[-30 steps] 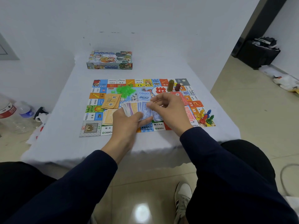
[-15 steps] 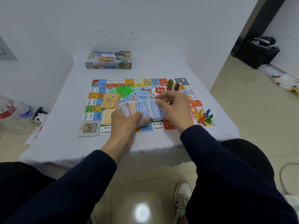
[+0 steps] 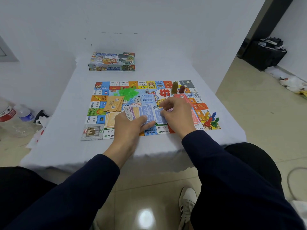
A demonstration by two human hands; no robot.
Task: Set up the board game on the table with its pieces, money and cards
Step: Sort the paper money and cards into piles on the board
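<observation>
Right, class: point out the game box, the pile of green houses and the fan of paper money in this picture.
game box [image 3: 111,61]: head view, middle of its printed lid.
green houses [image 3: 128,92]: head view, centre of the pile on the board.
paper money [image 3: 142,112]: head view, blue note in the fan.

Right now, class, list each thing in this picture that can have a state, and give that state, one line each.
game box: closed, at the table's far end
board: unfolded flat
play money: fanned in the left hand
blue note: pinched by the right hand
tan cards: stacked on the board
green houses: heaped
pawns: clustered, some upright
</observation>
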